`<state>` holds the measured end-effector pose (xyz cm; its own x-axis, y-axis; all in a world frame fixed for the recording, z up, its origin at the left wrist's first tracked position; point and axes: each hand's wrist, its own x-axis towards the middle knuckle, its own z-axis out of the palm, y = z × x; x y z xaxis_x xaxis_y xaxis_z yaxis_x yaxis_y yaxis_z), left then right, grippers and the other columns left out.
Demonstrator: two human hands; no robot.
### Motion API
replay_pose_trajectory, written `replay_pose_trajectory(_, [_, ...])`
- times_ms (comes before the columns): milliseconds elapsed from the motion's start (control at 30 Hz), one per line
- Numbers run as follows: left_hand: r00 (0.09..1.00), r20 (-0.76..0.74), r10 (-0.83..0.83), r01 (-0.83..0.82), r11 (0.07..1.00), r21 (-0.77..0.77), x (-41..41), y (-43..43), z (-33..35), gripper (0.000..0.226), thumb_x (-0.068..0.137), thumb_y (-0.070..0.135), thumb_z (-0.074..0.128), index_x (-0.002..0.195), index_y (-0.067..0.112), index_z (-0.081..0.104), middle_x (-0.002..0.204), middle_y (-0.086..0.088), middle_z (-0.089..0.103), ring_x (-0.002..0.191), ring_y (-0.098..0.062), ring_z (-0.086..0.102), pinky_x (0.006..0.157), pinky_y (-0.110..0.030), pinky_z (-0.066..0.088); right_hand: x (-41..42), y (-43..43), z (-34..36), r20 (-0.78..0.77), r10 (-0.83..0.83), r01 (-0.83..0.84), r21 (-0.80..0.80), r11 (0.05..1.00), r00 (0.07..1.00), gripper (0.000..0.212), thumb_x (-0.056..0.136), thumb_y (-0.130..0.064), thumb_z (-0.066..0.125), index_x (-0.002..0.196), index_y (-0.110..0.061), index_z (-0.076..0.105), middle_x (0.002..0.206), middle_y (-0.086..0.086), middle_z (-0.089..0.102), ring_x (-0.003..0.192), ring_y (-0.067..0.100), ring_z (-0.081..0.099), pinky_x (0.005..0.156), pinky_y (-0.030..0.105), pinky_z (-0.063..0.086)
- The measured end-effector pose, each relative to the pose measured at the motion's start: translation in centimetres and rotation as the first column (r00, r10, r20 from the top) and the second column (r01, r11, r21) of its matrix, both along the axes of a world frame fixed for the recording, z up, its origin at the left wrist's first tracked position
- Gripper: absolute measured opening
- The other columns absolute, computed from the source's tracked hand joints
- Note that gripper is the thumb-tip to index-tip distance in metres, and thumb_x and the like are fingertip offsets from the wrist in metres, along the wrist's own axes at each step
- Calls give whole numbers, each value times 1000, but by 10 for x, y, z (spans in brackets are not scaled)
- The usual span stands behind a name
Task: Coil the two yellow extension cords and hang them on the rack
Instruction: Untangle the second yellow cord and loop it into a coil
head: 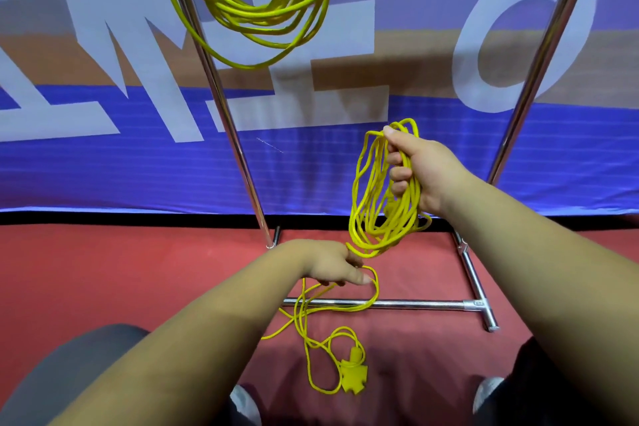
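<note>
One yellow extension cord [262, 0] hangs in a coil from the top of the metal rack [221, 93], at the upper left. My right hand [420, 169] grips several loops of the second yellow cord [371, 218], which dangle below it. My left hand [333, 266] holds a loose strand of that same cord lower down. The rest of the cord trails over the red floor to its yellow multi-outlet end [352, 375] between my feet.
The rack's chrome uprights [546, 55] rise on both sides and its base bar [415, 304] lies across the red floor. A blue banner with large white letters [121, 156] stands right behind the rack. My shoes show at the bottom edge.
</note>
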<state>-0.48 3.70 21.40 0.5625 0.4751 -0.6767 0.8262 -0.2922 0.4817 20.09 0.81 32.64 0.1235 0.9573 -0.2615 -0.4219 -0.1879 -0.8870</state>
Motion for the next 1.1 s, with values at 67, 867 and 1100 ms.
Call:
replay_pose_trajectory(67, [994, -90, 63, -62, 998, 18, -2, 4, 3, 38, 97, 47, 66, 116, 13, 68, 112, -5, 72, 100, -22, 74, 88, -39, 59, 1, 0, 0, 19, -8, 9, -15, 1000, 1000, 34, 98, -43, 74, 76, -23, 59, 65, -8, 45, 45, 5, 35, 40, 20, 30])
replay_pose_trajectory(867, [178, 60, 982, -831, 183, -525, 0, 57, 21, 7, 98, -2, 39, 105, 0, 42, 91, -12, 46, 62, -15, 50, 53, -36, 50, -1, 7, -21, 371, -219, 226, 25, 974, 903, 26, 91, -24, 79, 82, -15, 56, 58, 4, 46, 42, 18, 43, 45, 28, 42])
replay_pose_trajectory(1100, [77, 28, 997, -729, 76, -680, -10, 86, 59, 29, 105, 26, 54, 85, 8, 45, 42, 6, 18, 27, -9, 14, 29, -14, 18, 14, 19, -49, 494, -332, 428, -91, 899, 803, 19, 92, -21, 77, 85, -12, 62, 59, 6, 53, 45, 20, 54, 51, 35, 53])
